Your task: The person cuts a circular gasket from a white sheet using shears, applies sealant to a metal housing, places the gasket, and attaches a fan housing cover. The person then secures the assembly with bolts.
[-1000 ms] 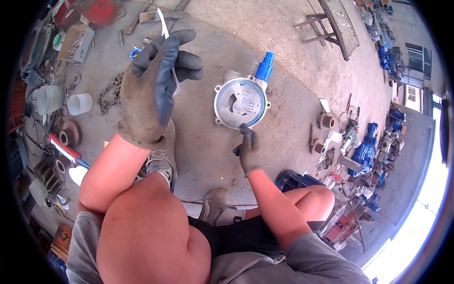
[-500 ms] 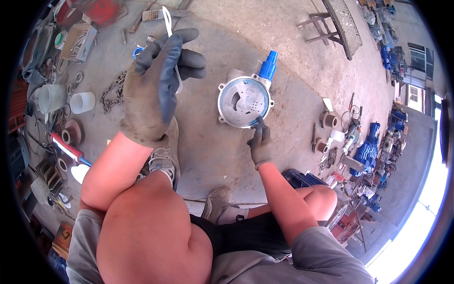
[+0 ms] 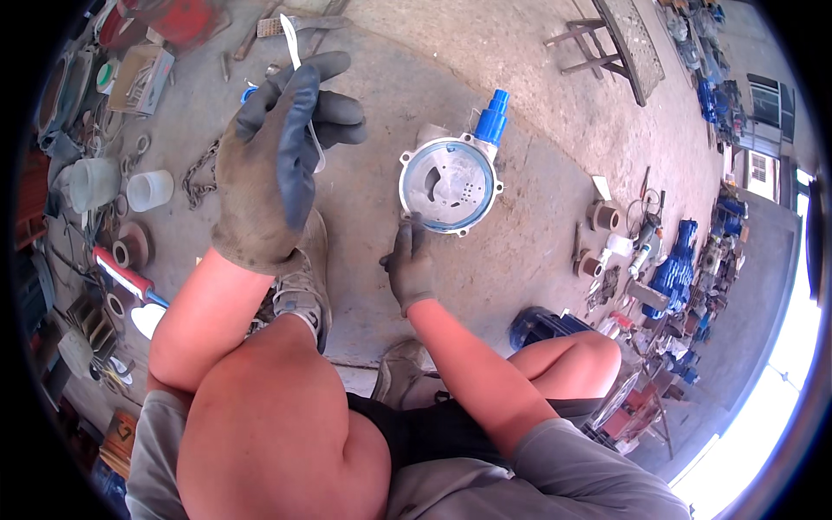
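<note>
Left hand is hanging out over the floor, grip pinched on a thin white strip, spare fingers loosely curled. No real change there. The round metal casing sits face up near the darker slab's diagonal edge. Right hand just swung from its lower right rim to the lower left, pointer out, other fingers folded (can't tell if they're holding anything), so I'd guess it's working around the rim.
</note>
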The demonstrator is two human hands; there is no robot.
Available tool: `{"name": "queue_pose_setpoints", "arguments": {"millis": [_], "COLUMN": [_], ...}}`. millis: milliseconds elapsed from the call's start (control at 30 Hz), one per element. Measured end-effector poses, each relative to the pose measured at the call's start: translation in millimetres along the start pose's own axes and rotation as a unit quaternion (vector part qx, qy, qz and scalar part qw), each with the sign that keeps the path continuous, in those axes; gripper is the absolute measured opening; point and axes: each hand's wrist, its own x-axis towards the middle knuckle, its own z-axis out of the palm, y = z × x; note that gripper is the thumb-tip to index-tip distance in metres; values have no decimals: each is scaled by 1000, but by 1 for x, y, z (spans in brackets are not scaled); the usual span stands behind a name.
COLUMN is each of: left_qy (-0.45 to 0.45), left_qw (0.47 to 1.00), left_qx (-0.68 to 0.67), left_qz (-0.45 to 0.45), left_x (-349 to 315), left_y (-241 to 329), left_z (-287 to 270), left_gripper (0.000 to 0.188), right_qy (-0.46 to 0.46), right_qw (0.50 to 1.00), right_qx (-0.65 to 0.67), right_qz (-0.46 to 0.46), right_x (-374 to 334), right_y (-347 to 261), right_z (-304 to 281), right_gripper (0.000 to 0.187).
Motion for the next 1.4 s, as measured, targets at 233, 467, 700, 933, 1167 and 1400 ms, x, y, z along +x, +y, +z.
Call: {"name": "queue_pose_setpoints", "arguments": {"millis": [233,467,700,933,1167,1400], "left_qy": [2,-8,5,5,-14,0], "left_qw": [1000,1000,999,1000,999,1000], "left_qx": [14,-13,-34,-23,41,12], "left_qz": [6,-9,8,0,31,-1], "left_x": [-4,-2,-5,-5,-5,-8], "left_y": [5,-1,1,3,9,7], "left_z": [-2,-2,-2,0,-4,-16], "left_gripper": [41,41,41,42,41,42], "right_qy": [11,42,48,4,-13,-54], "right_qw": [982,990,995,999,867,840], "right_qx": [131,78,-33,15,467,527], "right_qz": [-134,-109,-81,32,175,116], "right_x": [10,15,4,9,87,85], "right_y": [26,44,41,-19,-126,-79], "right_z": [-48,-66,-35,26,15,-126], "right_gripper": [30,32,36,48,69,70]}}
